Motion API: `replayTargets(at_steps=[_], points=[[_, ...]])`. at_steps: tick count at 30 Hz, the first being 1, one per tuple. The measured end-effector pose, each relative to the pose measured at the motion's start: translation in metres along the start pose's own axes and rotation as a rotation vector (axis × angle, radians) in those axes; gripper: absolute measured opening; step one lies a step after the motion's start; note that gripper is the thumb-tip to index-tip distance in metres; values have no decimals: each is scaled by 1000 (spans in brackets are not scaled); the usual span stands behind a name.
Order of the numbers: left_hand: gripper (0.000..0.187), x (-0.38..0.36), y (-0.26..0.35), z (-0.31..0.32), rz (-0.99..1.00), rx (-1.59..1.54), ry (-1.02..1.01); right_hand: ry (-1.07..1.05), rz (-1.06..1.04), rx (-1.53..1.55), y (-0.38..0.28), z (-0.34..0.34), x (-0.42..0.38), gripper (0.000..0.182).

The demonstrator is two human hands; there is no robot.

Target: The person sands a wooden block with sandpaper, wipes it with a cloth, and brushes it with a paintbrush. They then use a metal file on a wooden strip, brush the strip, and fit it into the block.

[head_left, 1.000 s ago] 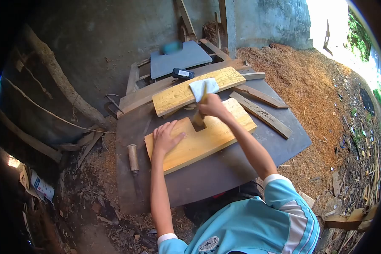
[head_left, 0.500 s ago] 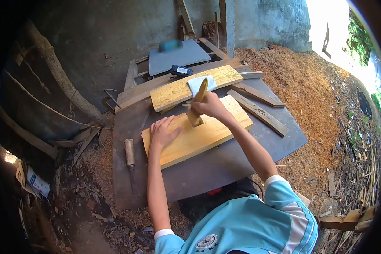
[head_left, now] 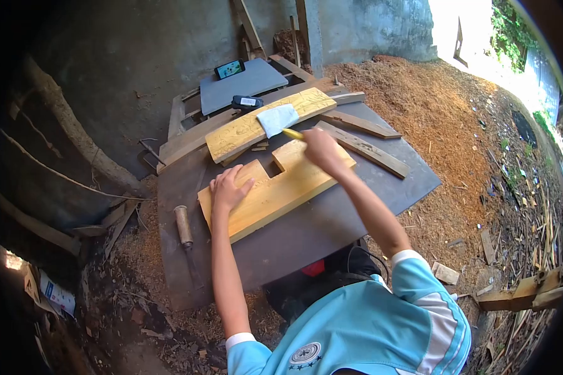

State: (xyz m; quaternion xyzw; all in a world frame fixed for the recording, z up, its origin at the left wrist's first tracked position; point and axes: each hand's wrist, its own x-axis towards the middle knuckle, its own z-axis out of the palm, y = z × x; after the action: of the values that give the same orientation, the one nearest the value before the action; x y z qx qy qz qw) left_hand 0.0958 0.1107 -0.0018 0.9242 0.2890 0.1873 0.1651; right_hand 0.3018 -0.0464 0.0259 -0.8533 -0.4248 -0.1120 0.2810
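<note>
I log the right hand point(head_left: 322, 152), closed round the brush point(head_left: 293, 134), now clear of the notch point(head_left: 273, 169); brushing likely shifts rightward. Left hand point(head_left: 229, 192) rests spread on the board point(head_left: 272, 201).

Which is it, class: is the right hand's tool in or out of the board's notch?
Out: the notch in the board shows unfilled; the right hand grips the yellow-handled tool beside it.

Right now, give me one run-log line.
left hand: on notched board | right hand: gripping yellow handle | white cloth: on patterned board
</note>
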Motion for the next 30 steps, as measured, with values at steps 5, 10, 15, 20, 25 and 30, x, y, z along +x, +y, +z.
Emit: replayTargets(at_steps=[5,10,15,20,25,30], points=[[53,-1,-16,4,82,-28,21,-354,-49,647,-88,47,16,21],[49,-4,-8,-4,72,17,-34,-179,274,395,34,-8,18,17],[58,-35,28,10,195,188,-144,9,84,7,27,-37,-2,9],[44,-108,50,-57,547,-225,-708,-492,-72,784,-104,-6,-41,22],[31,-127,3,-97,-106,-747,-283,-462,25,434,-5,-15,-29,24],[35,-88,-42,-19,-229,-191,187,-32,22,-94,40,-55,-32,18]])
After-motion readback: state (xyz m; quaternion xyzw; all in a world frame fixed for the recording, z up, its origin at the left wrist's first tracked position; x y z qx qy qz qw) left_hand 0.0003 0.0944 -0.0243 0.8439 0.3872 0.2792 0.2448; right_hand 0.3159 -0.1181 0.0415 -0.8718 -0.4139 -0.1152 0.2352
